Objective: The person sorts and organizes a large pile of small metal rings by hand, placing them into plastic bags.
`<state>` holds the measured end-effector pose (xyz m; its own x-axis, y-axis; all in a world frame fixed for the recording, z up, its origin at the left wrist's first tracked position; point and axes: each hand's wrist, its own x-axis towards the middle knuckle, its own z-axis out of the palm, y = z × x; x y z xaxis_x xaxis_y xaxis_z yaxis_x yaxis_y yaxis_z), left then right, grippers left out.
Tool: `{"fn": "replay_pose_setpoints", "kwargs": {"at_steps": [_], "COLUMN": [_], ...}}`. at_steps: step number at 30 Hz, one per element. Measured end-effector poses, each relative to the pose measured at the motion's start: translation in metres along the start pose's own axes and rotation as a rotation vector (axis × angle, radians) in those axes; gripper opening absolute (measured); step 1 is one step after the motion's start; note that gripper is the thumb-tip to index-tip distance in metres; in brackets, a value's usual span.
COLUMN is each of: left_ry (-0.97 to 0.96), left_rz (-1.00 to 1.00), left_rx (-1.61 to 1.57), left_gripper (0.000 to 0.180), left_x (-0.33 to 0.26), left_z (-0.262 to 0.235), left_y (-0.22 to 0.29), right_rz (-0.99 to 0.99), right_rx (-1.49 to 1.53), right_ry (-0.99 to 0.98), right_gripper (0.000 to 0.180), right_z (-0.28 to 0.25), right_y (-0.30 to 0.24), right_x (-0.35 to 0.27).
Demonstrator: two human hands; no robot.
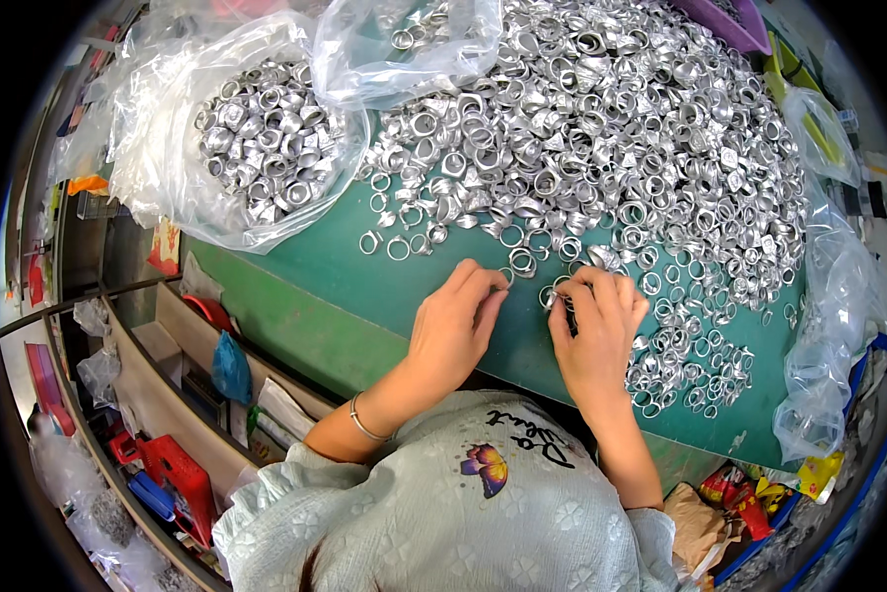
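Observation:
My left hand [455, 318] is over the near part of the green table, thumb and forefinger pinched on a silver ring [506, 277]. To its right, my right hand [599, 321] curls its fingers round another silver ring [550, 295]; how many rings it holds is partly hidden by the fingers. Just beyond both hands spreads a large heap of silver rings [601, 128]. A smaller pile of thin rings [690, 360] lies to the right of my right hand. A few loose rings [398, 248] rest at the heap's left edge.
At the far left, an open clear plastic bag [182, 183] holds more rings. Another clear bag [349, 59] lies over the heap. Crumpled plastic [828, 326] lines the table's right side. A purple tray [744, 25] stands at the back right. Drawers [201, 395] sit left below the table.

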<state>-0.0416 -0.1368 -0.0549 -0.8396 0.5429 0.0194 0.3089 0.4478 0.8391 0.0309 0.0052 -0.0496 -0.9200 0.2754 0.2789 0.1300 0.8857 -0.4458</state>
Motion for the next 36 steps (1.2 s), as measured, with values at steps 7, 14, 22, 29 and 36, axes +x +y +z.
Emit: {"fn": "replay_pose_setpoints", "kwargs": {"at_steps": [7,14,22,29,36], "left_ry": [-0.358,-0.553,-0.679,-0.721,-0.267], "left_rz": [-0.633,-0.777,-0.893,-0.905,-0.426], "left_rx": [-1.157,-1.566,-1.721,-1.67,-0.742], "left_gripper": [0.011,0.021,0.021,0.023,0.013], "left_x": [-0.004,-0.005,-0.01,-0.011,-0.011], "left_z": [-0.015,-0.01,-0.008,-0.009,0.001], "left_y": [0.003,0.009,0.01,0.013,0.01], "right_rz": [0.138,0.308,0.323,0.006,0.113], "right_rx": [0.577,1.074,1.097,0.751,0.473], "right_ry": [0.148,0.08,0.154,0.254,0.048], "right_gripper": [0.02,0.021,0.022,0.022,0.022], "right_z": [-0.004,-0.003,-0.013,-0.02,-0.018], "right_y": [-0.003,-0.009,-0.02,-0.017,-0.008], "right_x": [-0.007,-0.019,-0.02,-0.016,-0.019]}}
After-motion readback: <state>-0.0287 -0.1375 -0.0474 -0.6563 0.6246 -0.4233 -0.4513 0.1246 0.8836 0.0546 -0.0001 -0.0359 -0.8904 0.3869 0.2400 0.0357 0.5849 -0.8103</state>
